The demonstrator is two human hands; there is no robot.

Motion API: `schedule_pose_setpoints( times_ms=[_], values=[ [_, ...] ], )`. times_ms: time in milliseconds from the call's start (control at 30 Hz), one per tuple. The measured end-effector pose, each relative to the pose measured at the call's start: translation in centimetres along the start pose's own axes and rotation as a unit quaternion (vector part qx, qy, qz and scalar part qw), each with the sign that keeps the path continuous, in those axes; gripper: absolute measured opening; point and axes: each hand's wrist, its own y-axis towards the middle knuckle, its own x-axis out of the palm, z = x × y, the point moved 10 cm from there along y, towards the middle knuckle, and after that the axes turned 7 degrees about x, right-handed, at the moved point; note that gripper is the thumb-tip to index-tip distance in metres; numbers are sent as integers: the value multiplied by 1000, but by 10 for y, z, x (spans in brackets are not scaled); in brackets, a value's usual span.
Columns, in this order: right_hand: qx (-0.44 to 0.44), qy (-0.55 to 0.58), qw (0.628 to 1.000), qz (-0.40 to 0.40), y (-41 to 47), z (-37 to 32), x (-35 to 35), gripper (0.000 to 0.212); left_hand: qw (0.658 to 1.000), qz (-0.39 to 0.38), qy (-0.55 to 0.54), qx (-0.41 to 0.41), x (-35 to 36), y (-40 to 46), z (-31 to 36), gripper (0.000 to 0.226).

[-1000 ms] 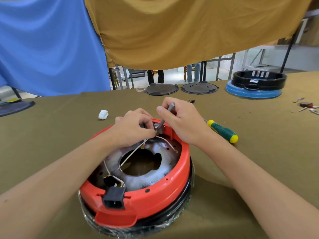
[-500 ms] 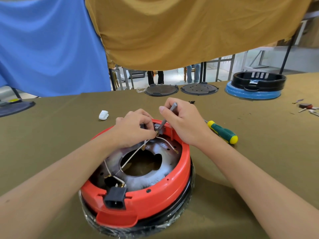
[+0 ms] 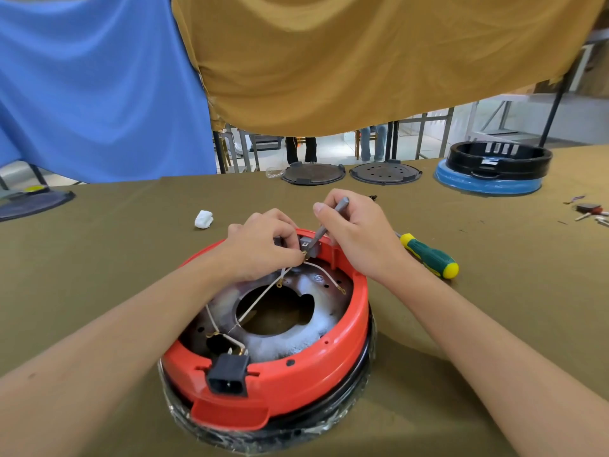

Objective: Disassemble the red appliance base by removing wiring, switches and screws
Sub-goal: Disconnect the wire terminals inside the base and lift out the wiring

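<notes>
The red appliance base (image 3: 296,374) lies upside down in front of me, with a black power socket (image 3: 228,374) on its near rim. White wires (image 3: 263,291) cross its open middle. At the far rim sits a small grey switch (image 3: 313,247). My left hand (image 3: 260,249) pinches a brass wire terminal beside that switch. My right hand (image 3: 359,232) grips a thin grey tool (image 3: 329,222), whose tip meets the terminal at the switch.
A green and yellow screwdriver (image 3: 431,257) lies right of the base. A white scrap (image 3: 203,219) lies at the left. Two dark round plates (image 3: 313,174) and a black and blue appliance part (image 3: 491,173) stand at the table's far edge. Small parts (image 3: 590,209) lie far right.
Both hands stay at the switch; my right hand has raised and shifted the grey tool slightly. The base has not moved.
</notes>
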Motion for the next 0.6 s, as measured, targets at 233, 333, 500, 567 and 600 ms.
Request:
schedule_pose_setpoints(
  times_ms=[233,333,500,567,600],
  values=[
    [-21,-16,1000,-2,-2,-5,0,30,1000,0,6,3,0,0,0,24],
    [-16,-14,1000,-5,-2,-3,0,29,1000,-4,4,5,0,1,0,23],
    [17,21,1000,3,2,5,-3,29,1000,-3,8,6,0,0,2,23],
    [26,29,999,6,3,7,-3,30,1000,-2,12,6,-1,0,2,24],
    [29,30,999,7,4,8,-3,30,1000,-2,12,6,-1,-1,2,24]
  ],
)
